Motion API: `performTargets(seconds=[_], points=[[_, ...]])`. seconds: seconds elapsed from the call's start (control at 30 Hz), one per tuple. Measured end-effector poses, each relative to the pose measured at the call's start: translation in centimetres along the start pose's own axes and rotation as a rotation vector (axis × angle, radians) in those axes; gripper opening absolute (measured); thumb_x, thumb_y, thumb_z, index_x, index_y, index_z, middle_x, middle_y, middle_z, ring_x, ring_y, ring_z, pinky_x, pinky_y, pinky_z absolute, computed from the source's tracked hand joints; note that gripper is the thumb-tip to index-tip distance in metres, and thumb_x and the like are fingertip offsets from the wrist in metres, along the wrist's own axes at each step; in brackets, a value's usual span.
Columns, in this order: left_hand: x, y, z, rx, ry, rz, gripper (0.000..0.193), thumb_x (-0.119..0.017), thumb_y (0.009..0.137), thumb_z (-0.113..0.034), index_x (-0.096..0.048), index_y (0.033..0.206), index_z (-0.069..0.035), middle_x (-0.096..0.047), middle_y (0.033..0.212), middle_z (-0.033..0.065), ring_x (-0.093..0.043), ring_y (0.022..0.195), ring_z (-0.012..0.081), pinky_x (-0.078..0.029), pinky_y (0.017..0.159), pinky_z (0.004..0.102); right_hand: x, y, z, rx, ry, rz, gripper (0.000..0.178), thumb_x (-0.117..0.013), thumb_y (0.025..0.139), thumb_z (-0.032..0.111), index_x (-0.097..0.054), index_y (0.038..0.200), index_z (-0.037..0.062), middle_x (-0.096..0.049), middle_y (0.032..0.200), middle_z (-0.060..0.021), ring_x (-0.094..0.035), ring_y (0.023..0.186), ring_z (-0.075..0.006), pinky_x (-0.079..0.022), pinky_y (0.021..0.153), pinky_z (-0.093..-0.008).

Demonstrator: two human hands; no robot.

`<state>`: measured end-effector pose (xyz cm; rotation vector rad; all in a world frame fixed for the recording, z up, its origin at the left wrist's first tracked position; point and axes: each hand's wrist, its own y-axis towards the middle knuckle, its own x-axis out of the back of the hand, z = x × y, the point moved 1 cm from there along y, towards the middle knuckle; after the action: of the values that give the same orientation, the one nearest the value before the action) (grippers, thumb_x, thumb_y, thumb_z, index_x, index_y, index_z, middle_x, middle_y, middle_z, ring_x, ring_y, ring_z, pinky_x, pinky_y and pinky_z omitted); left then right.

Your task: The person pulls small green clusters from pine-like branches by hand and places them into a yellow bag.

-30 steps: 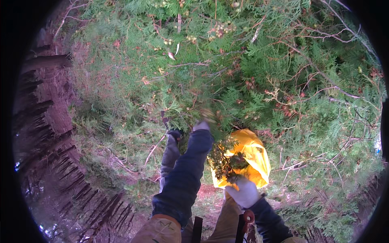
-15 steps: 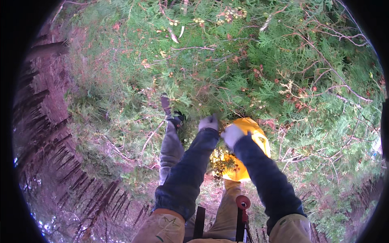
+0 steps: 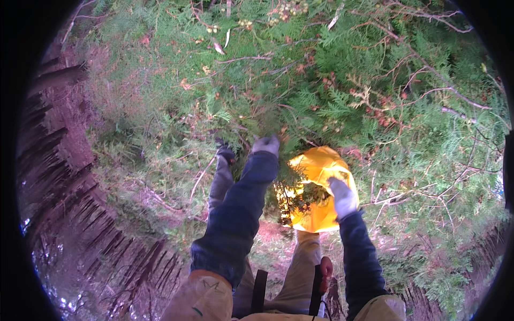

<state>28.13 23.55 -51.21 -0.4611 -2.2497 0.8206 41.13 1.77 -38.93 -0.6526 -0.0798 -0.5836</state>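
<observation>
My left hand [image 3: 266, 144], in a pale glove, is closed at a green conifer branch [image 3: 267, 120] in front of me; its fingertips are partly lost among the foliage. A bright yellow bag [image 3: 320, 159] hangs just to the right, its mouth open, with dark green sprigs and small clustered bits inside. Over the bag's right side is my right hand [image 3: 343, 199], also gloved. Its fingers are drawn together and point toward the opening; whatever they hold, if anything, is hidden. A leafy sprig [image 3: 293, 182] overlaps the bag's left edge.
Dense conifer foliage with pale cone clusters [image 3: 289, 10] spreads ahead. Bare twigs [image 3: 407, 198] stick out right of the bag. Dark tree trunks [image 3: 59, 80] stand to the left. A red-handled tool [image 3: 325, 267] hangs at my waist.
My hands have moved apart. The right one has drawn back from beside the left to the yellow bag; the left has gone slightly up and left into the foliage.
</observation>
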Motion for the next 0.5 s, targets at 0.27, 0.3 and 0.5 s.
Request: performTargets(seconds=[0.27, 0.3, 0.5], points=[[1.6, 0.2, 0.1, -0.040, -0.149, 0.173, 0.035, -0.059, 0.086, -0.032, -0.062, 0.101, -0.001, -0.065, 0.086, 0.0088, -0.058, 0.071, 0.0183, -0.046, 0.066, 0.0299, -6.5, 5.1, 4.2, -0.339, -0.052, 0.841, 0.038, -0.047, 0.092, 0.037, -0.063, 0.102, 0.0031, -0.064, 0.092, -0.0128, -0.061, 0.091, -0.0207, -0.047, 0.082, -0.0329], [2.0, 0.1, -0.2, -0.081, -0.198, 0.236, 0.035, -0.060, 0.086, -0.031, -0.061, 0.103, -0.001, -0.064, 0.087, 0.0075, -0.057, 0.072, 0.0165, -0.046, 0.066, 0.0288, -7.2, 4.4, 5.0, 0.217, -0.101, 0.739, 0.035, -0.047, 0.093, 0.034, -0.063, 0.102, 0.0046, -0.065, 0.090, -0.0117, -0.062, 0.086, -0.0183, -0.048, 0.078, -0.0307], [4.7, -2.4, -3.0, -0.085, -0.287, 0.453, 0.046, -0.062, 0.085, -0.029, -0.053, 0.120, -0.002, -0.059, 0.110, 0.0089, -0.054, 0.100, 0.0165, -0.042, 0.088, 0.0273, -9.6, 0.1, 6.9, -0.187, 0.079, 0.654, 0.027, -0.062, 0.084, 0.032, -0.069, 0.088, 0.0062, -0.066, 0.078, -0.0065, -0.059, 0.069, -0.0165, -0.047, 0.066, -0.0276]])
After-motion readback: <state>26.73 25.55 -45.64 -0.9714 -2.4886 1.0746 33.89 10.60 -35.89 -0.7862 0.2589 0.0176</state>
